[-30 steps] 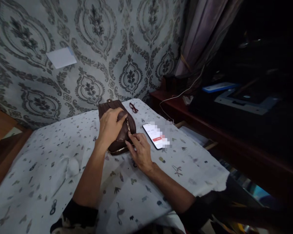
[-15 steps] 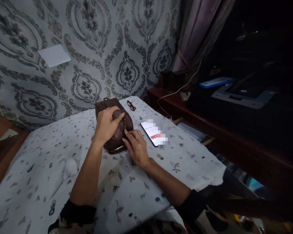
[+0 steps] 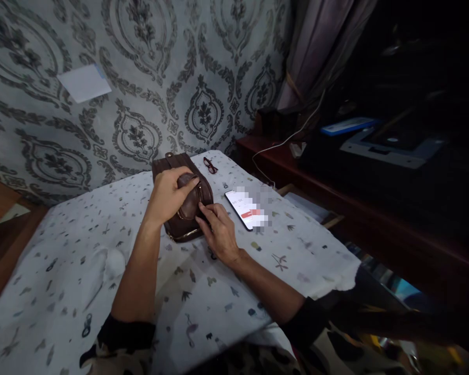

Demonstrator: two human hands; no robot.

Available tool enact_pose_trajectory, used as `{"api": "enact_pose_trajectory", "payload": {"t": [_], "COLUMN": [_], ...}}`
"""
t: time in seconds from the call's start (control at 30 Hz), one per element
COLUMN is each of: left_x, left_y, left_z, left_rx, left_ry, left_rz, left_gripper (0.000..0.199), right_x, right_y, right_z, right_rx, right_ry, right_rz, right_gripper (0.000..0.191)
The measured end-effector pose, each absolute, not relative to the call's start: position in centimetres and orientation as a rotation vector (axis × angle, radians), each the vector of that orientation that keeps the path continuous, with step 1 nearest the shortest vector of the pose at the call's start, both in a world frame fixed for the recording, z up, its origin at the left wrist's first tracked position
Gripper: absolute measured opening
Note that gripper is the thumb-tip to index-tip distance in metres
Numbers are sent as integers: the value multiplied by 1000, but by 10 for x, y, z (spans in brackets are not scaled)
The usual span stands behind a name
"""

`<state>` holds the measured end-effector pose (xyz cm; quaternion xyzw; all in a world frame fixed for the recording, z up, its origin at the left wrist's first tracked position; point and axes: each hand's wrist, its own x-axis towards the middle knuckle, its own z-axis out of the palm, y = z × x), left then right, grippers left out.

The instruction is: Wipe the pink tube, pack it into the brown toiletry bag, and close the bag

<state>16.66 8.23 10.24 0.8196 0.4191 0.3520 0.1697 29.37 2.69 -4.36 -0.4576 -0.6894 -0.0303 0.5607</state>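
Observation:
A dark brown leather bag [image 3: 174, 166] lies on the patterned white cloth, with a rounded pocket on its front and gold-toned zippers along its edges. My left hand [image 3: 168, 192] is wrapped over the bag's left side, its thumb pressed on the pocket beside the zipper. At the pocket's right edge, the thumb and fingers of my right hand [image 3: 220, 232] are pinched on the pocket zipper. The small pull itself is hidden by the fingertips.
Right of the bag lies a lit phone [image 3: 238, 205], partly pixelated. Red-framed glasses [image 3: 210, 165] rest behind it. A white cable [image 3: 285, 143] runs over the dark red furniture [image 3: 254, 148] at right. An opened drawer [image 3: 308, 205] sits beside the table. Patterned wallpaper covers the wall behind.
My right hand has shifted very slightly down along the pocket's edge. My left hand keeps its hold on the bag. The view has tilted a little.

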Motion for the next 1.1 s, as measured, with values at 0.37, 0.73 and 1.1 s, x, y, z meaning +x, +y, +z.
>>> {"api": "enact_pose_trajectory", "payload": {"t": [0.37, 0.73, 1.1], "left_x": [126, 124, 117], "left_y": [69, 66, 66], "left_z": [132, 139, 139], "left_rx": [2528, 2555, 2539], "left_ry": [1621, 1529, 1373], "left_rz": [702, 589, 524], "left_gripper": [18, 32, 27], "right_x": [283, 281, 285], "right_y": [21, 30, 29], "right_z": [-39, -51, -49], "right_rx": [-1020, -1059, -1060], "right_ry": [-1678, -1658, -1677], "right_rz": [-142, -83, -123], "right_gripper": [34, 32, 38]}}
